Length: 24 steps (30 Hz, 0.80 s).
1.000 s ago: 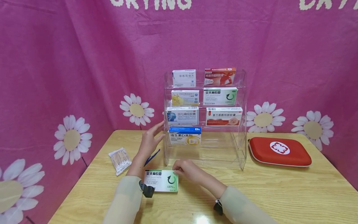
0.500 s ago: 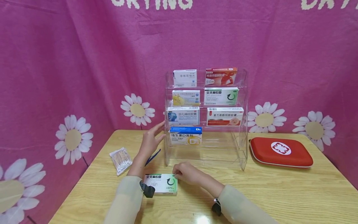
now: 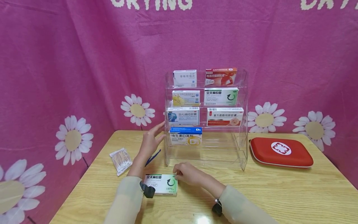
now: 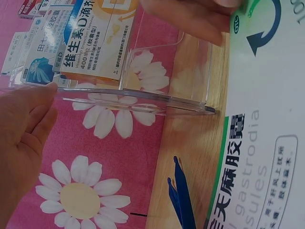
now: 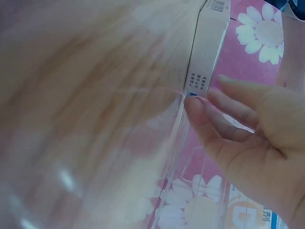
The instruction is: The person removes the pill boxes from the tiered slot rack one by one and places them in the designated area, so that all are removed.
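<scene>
In the head view, the right hand (image 3: 187, 173) pinches the upper right corner of a green and white medicine box (image 3: 163, 185) low in front of the rack. The right wrist view shows thumb and fingertips at the end of this box (image 5: 207, 43). The left hand (image 3: 149, 141) touches the left side of a clear display rack (image 3: 221, 155), its fingers fairly straight; in the left wrist view, the left hand's fingertips meet the side panel edge. Medicine boxes stand in pairs on the upper tiers, and a blue and white vitamin D box (image 3: 185, 137) sits at the lowest tier's left.
A bag of cotton swabs (image 3: 121, 161) lies on the table's left side. Blue tweezers (image 3: 152, 157) lie between the left forearm and the rack. To the right of the rack is a red first-aid case (image 3: 281, 152). A pink flowered cloth (image 3: 112, 46) hangs behind.
The green and white box has come slightly lower, towards the person, with the right hand at its corner, and its lower edge now shows. The left hand has stayed at the rack's side.
</scene>
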Each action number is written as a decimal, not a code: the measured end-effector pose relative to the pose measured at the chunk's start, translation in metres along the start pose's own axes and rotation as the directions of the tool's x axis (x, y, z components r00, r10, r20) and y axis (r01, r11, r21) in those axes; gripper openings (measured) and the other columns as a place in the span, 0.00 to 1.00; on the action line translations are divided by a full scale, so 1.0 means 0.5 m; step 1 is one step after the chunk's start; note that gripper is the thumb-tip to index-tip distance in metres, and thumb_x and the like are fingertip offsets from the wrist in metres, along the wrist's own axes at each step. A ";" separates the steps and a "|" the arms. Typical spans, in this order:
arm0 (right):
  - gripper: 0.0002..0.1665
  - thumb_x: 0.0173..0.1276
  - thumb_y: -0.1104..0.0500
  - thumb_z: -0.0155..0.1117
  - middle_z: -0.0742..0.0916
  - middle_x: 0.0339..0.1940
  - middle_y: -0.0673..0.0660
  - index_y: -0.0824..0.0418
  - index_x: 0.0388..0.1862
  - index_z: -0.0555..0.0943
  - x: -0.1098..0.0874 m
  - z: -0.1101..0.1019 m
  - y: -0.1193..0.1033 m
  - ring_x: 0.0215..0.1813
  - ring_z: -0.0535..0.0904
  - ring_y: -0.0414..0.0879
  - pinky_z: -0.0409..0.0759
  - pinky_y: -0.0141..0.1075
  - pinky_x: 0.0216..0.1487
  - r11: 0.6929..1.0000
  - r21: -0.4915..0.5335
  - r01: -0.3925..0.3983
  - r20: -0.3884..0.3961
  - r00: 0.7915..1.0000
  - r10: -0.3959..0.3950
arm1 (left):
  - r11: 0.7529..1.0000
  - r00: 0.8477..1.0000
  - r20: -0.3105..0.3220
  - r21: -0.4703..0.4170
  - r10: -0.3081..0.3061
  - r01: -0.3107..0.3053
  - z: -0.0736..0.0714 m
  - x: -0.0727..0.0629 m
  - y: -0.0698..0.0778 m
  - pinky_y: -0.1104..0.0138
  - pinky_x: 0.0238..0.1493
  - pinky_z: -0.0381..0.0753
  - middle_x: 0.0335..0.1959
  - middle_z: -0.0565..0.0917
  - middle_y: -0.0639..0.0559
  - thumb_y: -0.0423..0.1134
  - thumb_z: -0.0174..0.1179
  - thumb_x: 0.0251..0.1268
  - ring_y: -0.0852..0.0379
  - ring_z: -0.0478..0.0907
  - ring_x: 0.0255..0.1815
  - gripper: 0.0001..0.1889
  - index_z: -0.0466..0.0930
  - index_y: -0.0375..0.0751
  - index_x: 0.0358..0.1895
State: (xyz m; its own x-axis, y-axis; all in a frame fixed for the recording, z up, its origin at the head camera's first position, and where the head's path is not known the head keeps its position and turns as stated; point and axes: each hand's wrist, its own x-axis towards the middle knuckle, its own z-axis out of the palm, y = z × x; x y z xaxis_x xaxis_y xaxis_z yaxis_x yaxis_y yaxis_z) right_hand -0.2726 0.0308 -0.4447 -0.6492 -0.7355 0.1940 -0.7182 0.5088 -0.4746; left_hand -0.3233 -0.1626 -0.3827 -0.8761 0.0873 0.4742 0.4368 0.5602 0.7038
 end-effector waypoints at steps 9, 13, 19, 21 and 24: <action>0.13 0.66 0.62 0.66 0.86 0.42 0.61 0.67 0.47 0.81 -0.023 -0.029 -0.002 0.43 0.84 0.51 0.87 0.36 0.46 0.995 -0.084 0.052 -0.147 0.987 -0.064 | 1.000 1.000 0.008 0.000 -0.012 0.012 -0.001 -0.001 0.001 0.56 0.64 0.80 0.62 0.80 0.42 0.28 0.62 0.63 0.45 0.78 0.64 0.29 0.70 0.42 0.68; 0.17 0.63 0.59 0.69 0.85 0.45 0.58 0.65 0.49 0.81 -0.033 -0.043 0.001 0.49 0.83 0.50 0.86 0.39 0.52 0.982 -0.175 0.071 -0.268 0.956 -0.117 | 1.000 1.000 0.013 0.003 -0.012 0.011 -0.003 -0.001 0.001 0.56 0.64 0.80 0.63 0.80 0.42 0.28 0.62 0.64 0.45 0.78 0.64 0.29 0.70 0.42 0.69; 0.20 0.58 0.60 0.74 0.85 0.46 0.58 0.63 0.49 0.81 -0.044 -0.064 0.018 0.50 0.83 0.50 0.87 0.39 0.53 0.956 -0.276 0.098 -0.429 0.877 -0.214 | 1.000 1.000 0.014 0.004 -0.013 0.013 -0.001 -0.001 -0.002 0.56 0.63 0.80 0.64 0.79 0.43 0.28 0.62 0.63 0.45 0.78 0.64 0.29 0.70 0.43 0.69; 0.21 0.57 0.61 0.75 0.85 0.46 0.59 0.63 0.49 0.81 -0.047 -0.075 0.024 0.51 0.83 0.51 0.87 0.40 0.53 0.952 -0.283 0.116 -0.466 0.851 -0.242 | 1.000 1.000 0.012 0.004 -0.011 0.011 -0.001 -0.001 -0.002 0.56 0.63 0.80 0.64 0.79 0.43 0.28 0.62 0.63 0.45 0.78 0.64 0.29 0.70 0.43 0.69; 0.23 0.55 0.63 0.75 0.84 0.47 0.61 0.66 0.49 0.81 -0.047 -0.096 0.034 0.52 0.82 0.53 0.87 0.42 0.53 0.942 -0.306 0.136 -0.520 0.805 -0.285 | 1.000 1.000 0.009 0.007 -0.010 0.010 -0.001 -0.001 -0.002 0.56 0.64 0.80 0.63 0.80 0.43 0.28 0.62 0.63 0.45 0.78 0.65 0.29 0.70 0.44 0.69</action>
State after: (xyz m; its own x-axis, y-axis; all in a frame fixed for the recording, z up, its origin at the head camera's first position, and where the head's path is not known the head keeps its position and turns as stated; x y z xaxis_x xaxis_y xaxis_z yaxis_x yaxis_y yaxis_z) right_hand -0.2815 0.0783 -0.4164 -0.4485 -0.5041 0.7380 -0.8415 0.5164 -0.1586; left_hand -0.3230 -0.1635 -0.3835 -0.8824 0.0888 0.4620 0.4263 0.5665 0.7052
